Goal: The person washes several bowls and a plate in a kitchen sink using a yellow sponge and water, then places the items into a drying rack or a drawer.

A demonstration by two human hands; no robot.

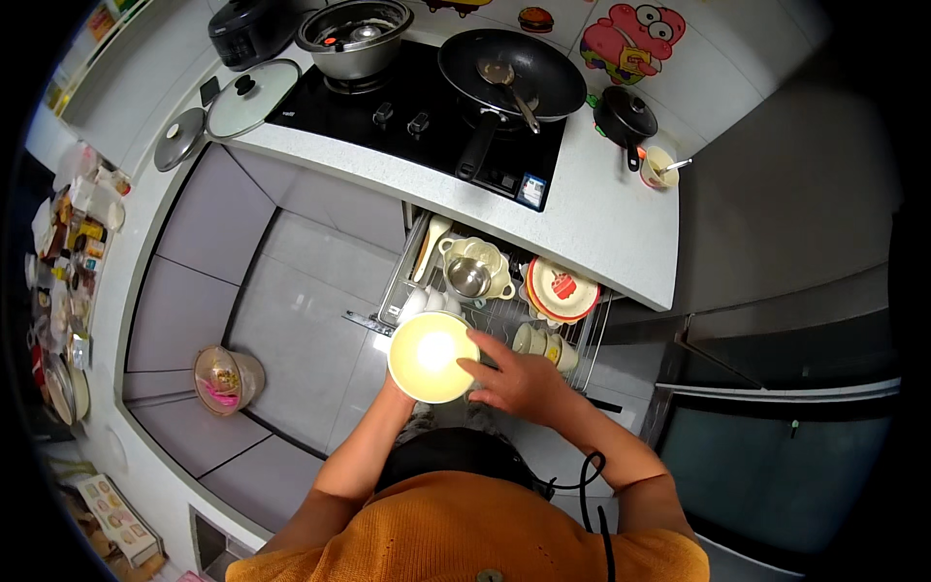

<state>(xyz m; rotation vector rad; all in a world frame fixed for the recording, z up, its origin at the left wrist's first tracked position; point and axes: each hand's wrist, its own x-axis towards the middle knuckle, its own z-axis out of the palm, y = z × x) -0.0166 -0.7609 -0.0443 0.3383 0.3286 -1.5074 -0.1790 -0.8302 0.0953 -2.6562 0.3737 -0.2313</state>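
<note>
A pale yellow bowl [432, 361] with a light rim is up in front of my body, its glossy inside facing me. My left hand [391, 396] is at its lower left side, mostly hidden beneath it with the fingers out of sight. From the right, my right hand [524, 383] grips the rim, fingertips lapping over the edge. Just beyond the bowl is a pulled-out wire drawer [495, 320]. In it are white bowls [427, 301], a cream handled dish [497, 260] with a small metal bowl [468, 277], patterned plates [562, 291] and cups [543, 344].
Above the drawer, the white counter [621, 223] carries a black hob with a wok [553, 73] and a steel pot [354, 53]. A small black pot [626, 116] stands at the right. A lined waste bin [228, 378] is on the floor at left. A black cord [585, 485] hangs by my right arm.
</note>
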